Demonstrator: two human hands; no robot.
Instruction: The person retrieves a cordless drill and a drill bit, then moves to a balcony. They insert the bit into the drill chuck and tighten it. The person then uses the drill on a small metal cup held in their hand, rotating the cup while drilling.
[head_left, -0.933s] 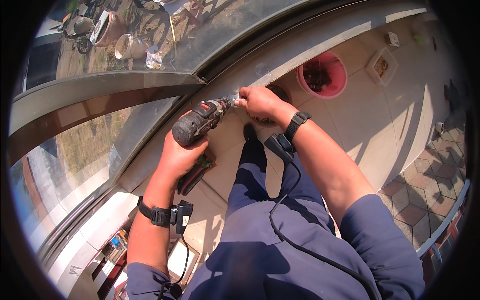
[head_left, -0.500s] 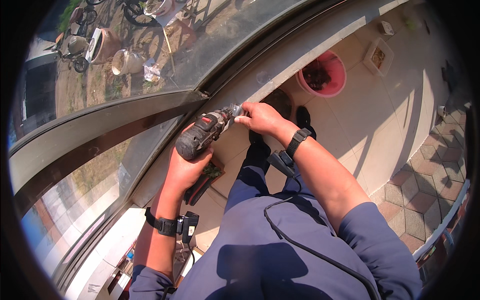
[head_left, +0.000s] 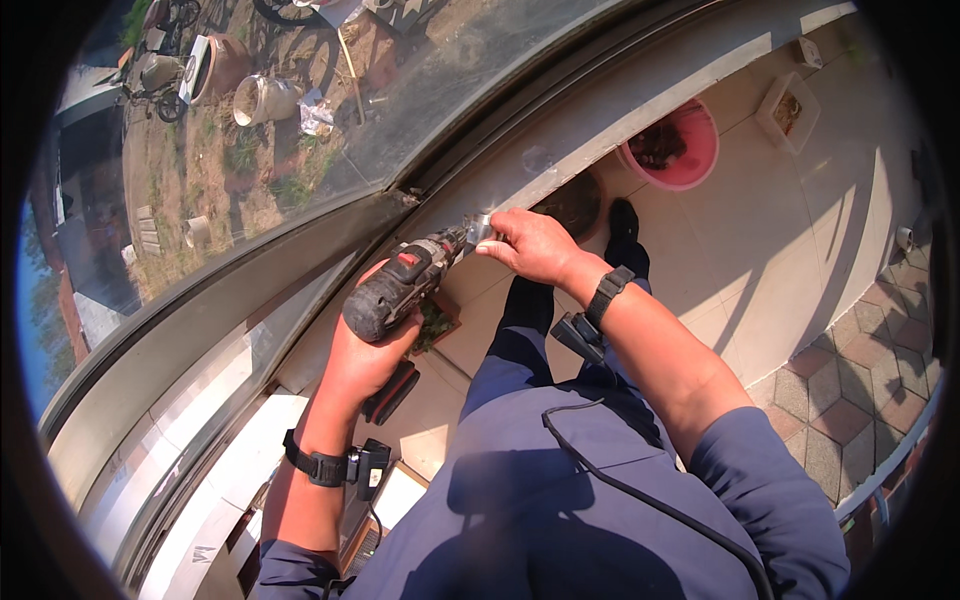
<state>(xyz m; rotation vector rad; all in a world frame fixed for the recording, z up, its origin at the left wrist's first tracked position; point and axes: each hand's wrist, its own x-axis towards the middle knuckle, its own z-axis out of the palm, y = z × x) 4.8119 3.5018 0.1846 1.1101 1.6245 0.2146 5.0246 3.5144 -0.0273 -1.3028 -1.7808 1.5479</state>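
Note:
My left hand (head_left: 372, 362) is wrapped round the grip of a dark cordless drill (head_left: 395, 292), whose body points up and to the right. At the chuck end, a small shiny metal piece (head_left: 478, 230) shows beside my right fingertips. My right hand (head_left: 540, 246) is closed in a pinch on that piece; its exact shape is too small to make out. Both hands are above the pale ledge (head_left: 545, 178) along the window. The drill's battery base (head_left: 391, 393) sticks out below my left hand.
A window frame (head_left: 250, 265) with glass runs along my left. On the tiled floor stand a pink bucket (head_left: 690, 150) with dark contents, a white tray (head_left: 787, 112) and a dark round pot (head_left: 575, 205). A black cable (head_left: 640, 500) crosses my clothing.
The whole view has shifted slightly, so the bucket and tray appear further right. The drill sits a little lower in view; both hands keep their holds.

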